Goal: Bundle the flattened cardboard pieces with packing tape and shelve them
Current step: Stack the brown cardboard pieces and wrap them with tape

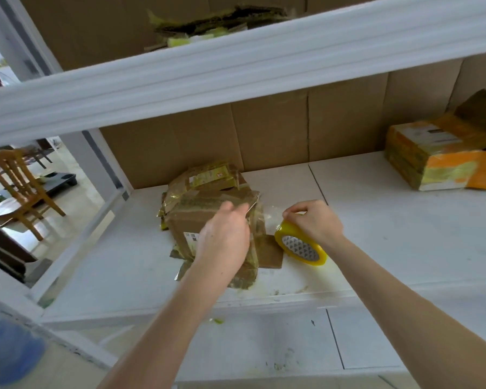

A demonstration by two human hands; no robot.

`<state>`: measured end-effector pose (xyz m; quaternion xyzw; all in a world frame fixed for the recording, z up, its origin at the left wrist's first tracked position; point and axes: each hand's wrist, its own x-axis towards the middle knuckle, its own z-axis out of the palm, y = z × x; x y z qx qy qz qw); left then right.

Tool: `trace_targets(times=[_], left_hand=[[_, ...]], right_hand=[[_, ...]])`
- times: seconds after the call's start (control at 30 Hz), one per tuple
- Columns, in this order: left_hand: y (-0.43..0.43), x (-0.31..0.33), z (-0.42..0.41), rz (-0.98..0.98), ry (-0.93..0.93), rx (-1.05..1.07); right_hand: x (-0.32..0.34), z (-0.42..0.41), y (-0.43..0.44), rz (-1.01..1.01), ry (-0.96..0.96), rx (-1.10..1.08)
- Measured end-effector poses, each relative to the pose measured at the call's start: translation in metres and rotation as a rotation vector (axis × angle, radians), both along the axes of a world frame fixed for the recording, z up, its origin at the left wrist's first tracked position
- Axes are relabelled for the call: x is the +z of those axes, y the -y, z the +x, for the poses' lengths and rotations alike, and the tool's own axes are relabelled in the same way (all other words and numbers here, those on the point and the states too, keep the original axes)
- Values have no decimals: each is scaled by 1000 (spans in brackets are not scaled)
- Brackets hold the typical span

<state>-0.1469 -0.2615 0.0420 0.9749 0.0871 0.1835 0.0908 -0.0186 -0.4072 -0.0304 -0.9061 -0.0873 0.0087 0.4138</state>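
Observation:
A stack of flattened brown cardboard pieces, patched with old yellowish tape, lies on the white shelf board. My left hand rests on top of the stack and pinches the free end of a clear tape strip near its right edge. My right hand grips a yellow roll of packing tape just right of the stack. The strip of clear tape stretches between the roll and the stack.
A taped bundle of yellow and orange cardboard sits at the shelf's back right. The white upper shelf rail crosses overhead, with another bundle above it. A wooden chair stands on the floor to the left.

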Motion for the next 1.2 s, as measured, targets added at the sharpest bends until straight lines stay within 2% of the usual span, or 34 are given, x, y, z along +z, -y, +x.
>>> trace_targets(times=[0.1,0.53,0.77,0.9,1.03,1.13,1.2], left_hand=[[13,-6,14,24,-94,53],[18,-21,34,141,-163,135],[19,-25,41,197,-197,127],[15,-27,42,240,-279,155],[12,-28,38,165,-209,123],[23,-30,33,63,-150,48],[21,-27,30,-121,-73,19]], right_hand=[[0,-4,1,15,17,4],[-1,-6,-9,-101,59,-32],[-1,-8,-8,-95,80,-6],[8,-7,3,-76,63,-26],[8,-3,31,-74,60,-75],[2,-3,36,120,31,-97],[-1,-4,31,277,10,-116]])
